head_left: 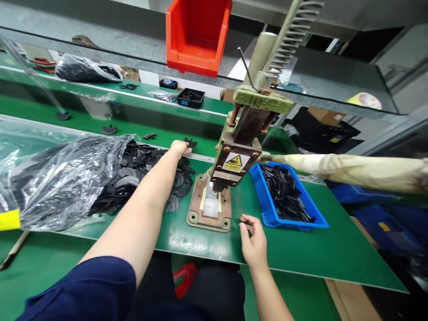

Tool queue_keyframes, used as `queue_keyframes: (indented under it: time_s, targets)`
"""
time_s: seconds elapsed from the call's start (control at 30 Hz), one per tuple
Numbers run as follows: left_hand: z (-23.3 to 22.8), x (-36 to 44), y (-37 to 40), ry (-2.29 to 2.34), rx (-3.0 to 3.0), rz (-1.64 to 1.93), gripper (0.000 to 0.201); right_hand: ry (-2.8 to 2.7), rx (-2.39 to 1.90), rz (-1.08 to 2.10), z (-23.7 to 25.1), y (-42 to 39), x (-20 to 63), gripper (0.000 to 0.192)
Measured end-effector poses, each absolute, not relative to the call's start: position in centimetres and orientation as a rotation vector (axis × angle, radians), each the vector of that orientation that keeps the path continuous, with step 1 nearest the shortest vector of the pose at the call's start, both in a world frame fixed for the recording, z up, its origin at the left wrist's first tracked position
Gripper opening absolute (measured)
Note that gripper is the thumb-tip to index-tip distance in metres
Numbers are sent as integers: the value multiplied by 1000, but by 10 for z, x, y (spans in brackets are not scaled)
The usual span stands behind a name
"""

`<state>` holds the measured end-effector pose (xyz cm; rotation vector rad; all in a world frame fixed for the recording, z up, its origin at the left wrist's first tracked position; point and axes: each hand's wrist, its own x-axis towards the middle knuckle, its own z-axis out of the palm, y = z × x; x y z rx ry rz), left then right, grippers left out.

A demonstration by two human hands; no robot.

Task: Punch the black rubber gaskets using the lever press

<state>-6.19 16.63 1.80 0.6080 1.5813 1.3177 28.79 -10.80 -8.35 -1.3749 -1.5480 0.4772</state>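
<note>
Press [240,147] stands on a green table [334,249]. The left hand [180,148], partly curled, reaches to a black piece [191,142] beyond the heap of curved parts [133,174]; whether it grips this cannot be told. The right hand [254,240], fingers loosely curled, pinches a small black part [243,221] between the press and the blue bin [265,196].

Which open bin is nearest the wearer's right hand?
The blue bin holding thin black parts, just beyond the right hand; the red bin is up at the shelf edge, the black trays farther back.
</note>
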Motion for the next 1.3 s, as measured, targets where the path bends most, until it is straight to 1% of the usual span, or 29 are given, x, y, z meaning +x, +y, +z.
queue_keyframes:
  time_s: [0.13,0.27,0.3,0.4,0.47,0.5,0.6,0.7,0.8,0.87,0.93,1.03,1.1,1.2,1.3]
  targets:
    - [16,-68,176,1584,598,1373,12,-1567,-1358,461,-79,-106,288,24]
    - [21,-68,140,1455,677,1429,5,-1615,-1310,466,-74,-107,282,24]
    - [22,-65,122,1387,730,1464,9,-1635,-1297,469,-72,-109,280,26]
    - [17,-56,52,1301,936,1544,35,-1697,-1266,469,-68,-118,274,33]
    - [8,-53,-3,1320,1157,1503,49,-1730,-1260,447,-63,-125,274,35]
    - [2,-51,-30,1324,1290,1422,53,-1746,-1260,430,-60,-128,276,36]
    - [-20,-47,-100,1324,1643,1155,48,-1772,-1310,349,-39,-129,294,35]
    - [-40,-43,-137,1287,1779,1007,47,-1716,-1497,218,-7,-112,337,33]
    - [-53,-42,-144,1282,1786,987,45,-1627,-1801,102,25,-80,395,29]
    - [-60,-44,-140,1300,1760,1003,44,-1607,-2024,98,39,-58,429,23]
    - [-64,-46,-136,1324,1730,1029,42,-1625,-2214,133,46,-41,450,24]
    - [-68,-48,-133,1337,1706,1055,42,-1686,-2399,192,43,-23,457,35]
    - [-70,-49,-133,1328,1715,1048,42,-1717,-2463,210,37,-15,453,39]
    - [-70,-50,-133,1313,1723,1039,41,-1733,-2498,194,30,-8,443,40]
    - [-68,-50,-133,1302,1700,1048,43,-1739,-2465,143,31,-9,440,37]
